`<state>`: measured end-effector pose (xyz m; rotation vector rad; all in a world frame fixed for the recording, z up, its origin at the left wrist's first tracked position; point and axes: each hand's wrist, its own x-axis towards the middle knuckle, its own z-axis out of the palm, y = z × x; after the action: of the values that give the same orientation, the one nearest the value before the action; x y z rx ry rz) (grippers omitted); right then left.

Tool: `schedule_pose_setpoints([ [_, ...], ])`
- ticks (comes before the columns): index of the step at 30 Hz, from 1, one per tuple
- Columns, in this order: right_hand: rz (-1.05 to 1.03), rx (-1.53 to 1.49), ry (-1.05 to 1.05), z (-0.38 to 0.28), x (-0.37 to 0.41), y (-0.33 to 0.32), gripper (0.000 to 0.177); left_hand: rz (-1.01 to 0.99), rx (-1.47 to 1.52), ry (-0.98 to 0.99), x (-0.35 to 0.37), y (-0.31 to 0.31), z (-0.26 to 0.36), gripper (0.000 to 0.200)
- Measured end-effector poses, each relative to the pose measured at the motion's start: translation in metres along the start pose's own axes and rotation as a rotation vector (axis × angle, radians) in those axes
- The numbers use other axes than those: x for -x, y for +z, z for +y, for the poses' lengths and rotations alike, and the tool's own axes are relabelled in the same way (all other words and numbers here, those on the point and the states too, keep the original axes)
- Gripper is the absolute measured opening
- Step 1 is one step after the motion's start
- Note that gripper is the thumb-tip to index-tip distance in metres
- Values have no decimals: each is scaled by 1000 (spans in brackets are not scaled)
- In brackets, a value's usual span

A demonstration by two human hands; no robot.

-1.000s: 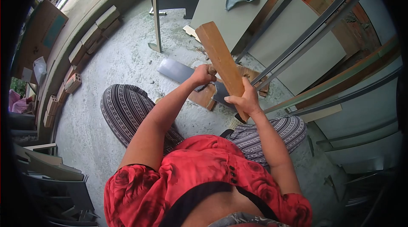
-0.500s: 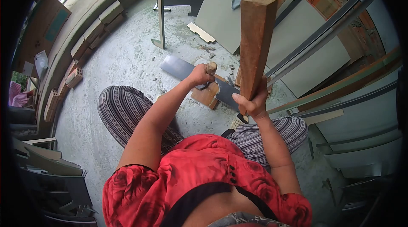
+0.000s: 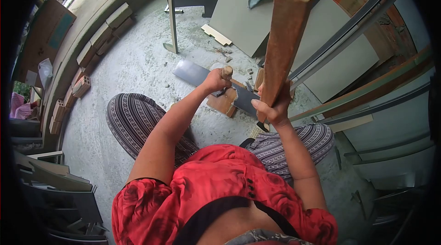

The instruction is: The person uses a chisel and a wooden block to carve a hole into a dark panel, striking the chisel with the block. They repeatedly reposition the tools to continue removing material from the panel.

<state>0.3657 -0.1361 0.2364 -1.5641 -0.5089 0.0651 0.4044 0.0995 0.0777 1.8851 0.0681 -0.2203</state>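
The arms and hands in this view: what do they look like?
The left grip and right grip are bare human hands, with no gloves or cables visible. The arms are uncovered below short red sleeves printed with darker roses.

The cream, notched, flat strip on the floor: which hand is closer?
Left: the left hand is this side of the strip; the right hand, holding a long brown wooden block, is farther off to the right.

Brown block (image 3: pixel 287 43), grey strip (image 3: pixel 189 71), red rose-print shirt (image 3: pixel 216 169), black-and-white striped trousers (image 3: pixel 133 121)
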Motion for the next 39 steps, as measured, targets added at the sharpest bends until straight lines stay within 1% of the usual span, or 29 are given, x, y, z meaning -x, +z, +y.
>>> schedule_pose_setpoints([
  [1, -10, 59, 40, 9, 3, 0, 66, 9, -25, -8, 1, 0, 0, 21],
  [2, -64, 278, 45, 17, 1, 0, 66, 17, -48, -15, 0, 1, -1, 21],
  [3, -171, 545, 159, 29, -1, 2, 65, 12, -50, -9, -2, 2, -4, 21],
  [4, -280, 810, 276, 39, 0, 2, 65, 26, -16, 39, -4, 4, -8, 23],
  [5, -273, 810, 277, 36, -1, 4, 65, 41, 16, 86, -3, 4, -5, 25],
  [6, -282, 705, 276, 32, -2, 5, 64, 40, 15, 88, -3, 4, -3, 25],
  [7, -297, 600, 277, 29, -3, 7, 63, 101, -118, 167, -2, 5, -2, 28],
  [8, -301, 600, 280, 27, -1, 8, 63, 157, -251, 242, 0, 7, -4, 30],
  [10, -277, 505, 275, 24, 2, 9, 61, 145, -201, 223, 0, 8, -5, 29],
  [12, -236, 488, 240, 14, -2, 7, 62, 136, -149, 213, -7, 9, -16, 28],
  [14, -200, 467, 209, 13, -4, 5, 63, 50, 35, 48, -6, 6, -19, 25],
  [16, -143, 331, 161, 19, -7, 5, 66, 52, 20, 32, -2, 2, -16, 24],
  [20, -137, 278, 170, 16, -10, 5, 63, 51, 4, 20, 6, -2, -3, 23],
  [22, -90, 235, 77, 10, -11, 4, 68, 51, -2, 10, 5, -1, 0, 23],
  [23, -96, 235, 79, 4, -12, 5, 68, 47, -11, -3, 6, -1, 2, 23],
  [25, -5, 31, -48, -9, -10, 7, 69, 39, -25, -9, 6, 0, 6, 23],
  [26, -2, 30, -43, -7, -7, 6, 69, 28, -43, -6, 6, 2, 6, 23],
  [28, -29, 39, -1, 1, -2, 4, 68, 29, -39, -18, 6, 3, 9, 23],
  [29, 3, 52, -11, 4, -2, 9, 66, 36, -34, -28, 5, 4, 10, 23],
  [30, -105, 311, 104, 14, -2, 3, 66, 32, -39, -23, 5, 5, 10, 23],
  [32, -314, 793, 336, 29, -7, 4, 63, 36, 157, -50, 6, 6, 11, 24],
  [33, -309, 794, 334, 25, -7, 3, 63, 34, 154, -47, 2, 7, 0, 24],
  [35, -277, 583, 329, 14, -9, 3, 60, 41, 122, -25, -4, 7, -11, 24],
  [36, -283, 581, 334, 11, -8, 4, 60, 42, 124, -33, -2, 6, -12, 24],
  [38, -119, 212, 108, 2, -9, 4, 59, 54, 40, -67, -2, 4, -7, 23],
  [39, -97, 132, 49, -5, -12, 4, 61, 52, 41, -69, 0, 5, -1, 23],
])
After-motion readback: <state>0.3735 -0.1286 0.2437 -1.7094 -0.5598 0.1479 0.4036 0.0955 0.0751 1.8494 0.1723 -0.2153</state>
